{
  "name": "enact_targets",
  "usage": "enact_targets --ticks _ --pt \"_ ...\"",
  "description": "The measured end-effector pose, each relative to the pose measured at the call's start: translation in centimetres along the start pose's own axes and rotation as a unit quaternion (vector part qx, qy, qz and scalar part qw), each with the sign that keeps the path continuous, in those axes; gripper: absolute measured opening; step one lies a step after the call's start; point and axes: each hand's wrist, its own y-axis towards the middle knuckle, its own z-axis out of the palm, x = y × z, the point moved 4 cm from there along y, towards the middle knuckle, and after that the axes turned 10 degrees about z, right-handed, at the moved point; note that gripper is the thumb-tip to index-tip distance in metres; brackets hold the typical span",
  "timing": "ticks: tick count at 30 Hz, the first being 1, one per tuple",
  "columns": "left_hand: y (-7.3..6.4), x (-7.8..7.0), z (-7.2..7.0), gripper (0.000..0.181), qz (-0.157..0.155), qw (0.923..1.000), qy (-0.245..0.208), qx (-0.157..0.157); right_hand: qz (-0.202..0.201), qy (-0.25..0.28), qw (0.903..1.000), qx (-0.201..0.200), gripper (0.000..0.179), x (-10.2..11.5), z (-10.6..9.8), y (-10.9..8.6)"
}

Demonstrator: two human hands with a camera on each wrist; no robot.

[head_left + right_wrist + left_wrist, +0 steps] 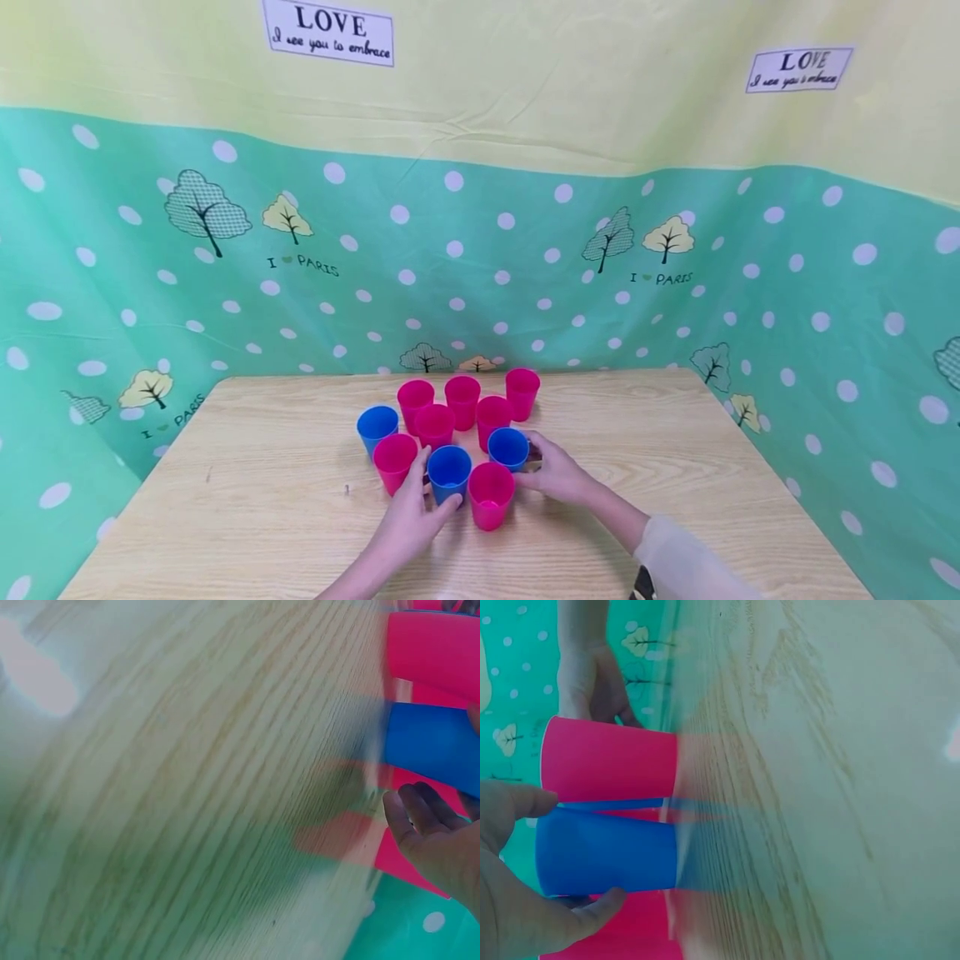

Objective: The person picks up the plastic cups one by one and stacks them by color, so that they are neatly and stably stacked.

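Several pink cups and three blue cups stand upright, mouths up, in a close group on the table. My left hand (411, 518) holds the front blue cup (448, 477) between thumb and fingers; in the left wrist view the thumb lies along that blue cup (607, 851). My right hand (558, 475) is around the right blue cup (508, 450), fingers and thumb on either side; the right wrist view cuts off part of this hand (442, 847) beside the blue cup (431, 742). Between the two blue cups, nearest me, stands a pink cup (491, 500).
A third blue cup (377, 429) stands at the group's left, beside a pink cup (395, 460). Farther back are more pink cups, the farthest right one (522, 393) near the rear edge. A patterned cloth (480, 275) hangs behind the wooden table (247, 500) and along its sides.
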Motion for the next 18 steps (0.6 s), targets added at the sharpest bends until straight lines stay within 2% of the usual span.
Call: enact_targets --ticks 6,14,18 --pt "0.3 0.5 0.1 0.086 0.001 1.0000 0.000 -0.009 -0.005 0.010 0.9999 -0.001 0.071 0.0 0.2 0.2" --pt "0.7 1.3 0.5 0.082 0.018 0.9997 -0.005 -0.018 -0.013 0.011 0.9999 -0.002 0.069 0.0 0.2 0.2" --pt "0.7 1.4 0.5 0.080 0.012 0.9995 -0.017 -0.023 -0.009 0.014 0.9999 0.002 0.071 0.0 0.1 0.2"
